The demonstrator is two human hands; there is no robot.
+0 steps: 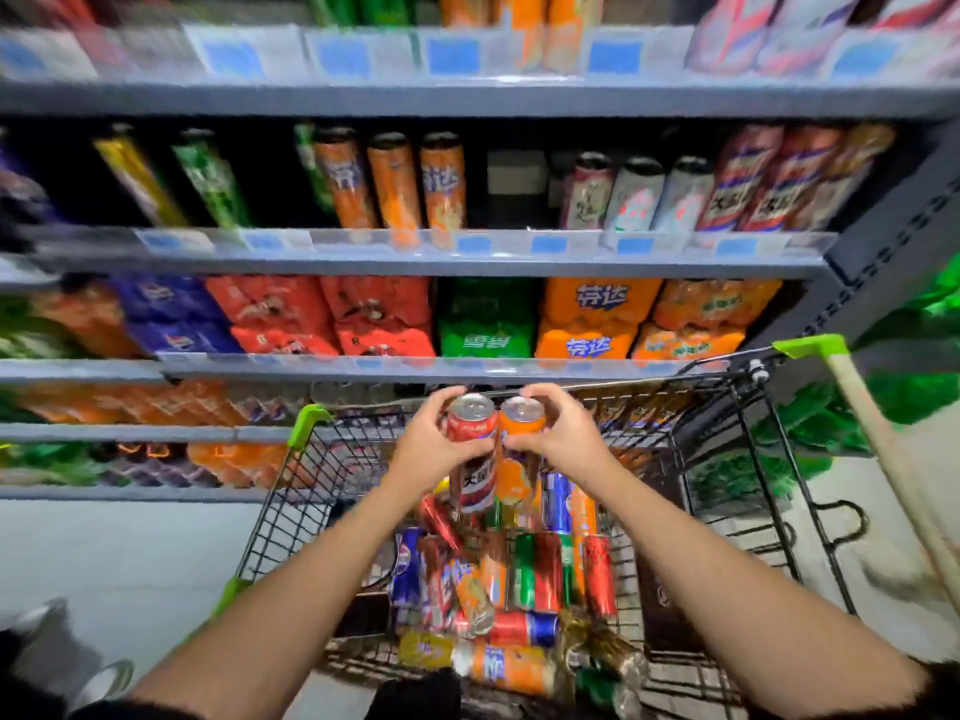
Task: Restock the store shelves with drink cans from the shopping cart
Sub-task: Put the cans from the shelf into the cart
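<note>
My left hand [434,441] grips a tall red and white can [474,480], held upright above the shopping cart [737,459]. Right beside it, my right hand [558,431] grips a tall orange can [514,478], also upright, the two cans almost touching. Below them, several loose cans [524,579] in red, blue, orange and green lie piled in the cart's wire basket. The shelf [426,252] straight ahead carries upright orange cans [395,184] in the middle and red and white cans [769,179] at the right, with a dark gap [514,184] between the groups.
Lower shelves hold wrapped multipacks [587,319] in orange, green, red and blue. The cart's green-cornered handle [872,423] runs down the right side. Green bags [810,423] sit at the right behind the cart. Pale floor lies at the left, with a shoe [41,631] near the bottom corner.
</note>
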